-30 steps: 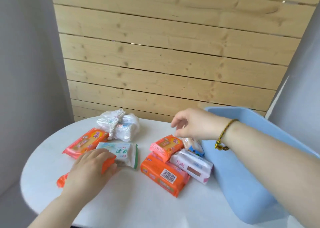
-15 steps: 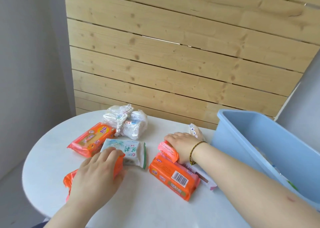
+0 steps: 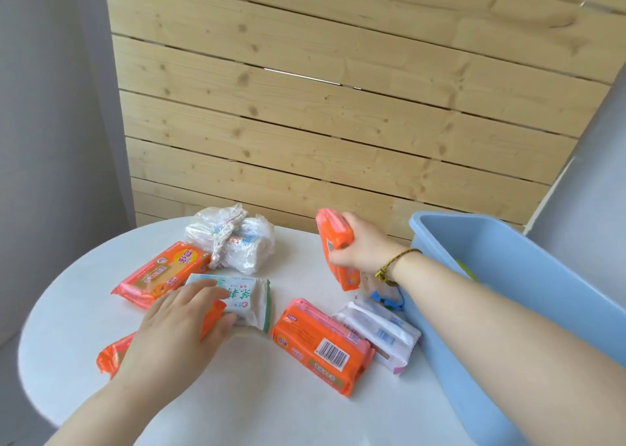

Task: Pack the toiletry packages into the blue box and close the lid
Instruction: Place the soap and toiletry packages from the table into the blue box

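The blue box [image 3: 542, 269] runs off the right edge; the left hand [image 3: 176, 334] hides most of an orange pack [image 3: 111, 356].

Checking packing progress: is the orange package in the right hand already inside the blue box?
No, the right hand grips the orange package in the air over the table, short of the blue box.

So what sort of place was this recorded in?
Likely a home corner, not certain: a round white table, a wooden plank wall behind it, and a blue plastic box.
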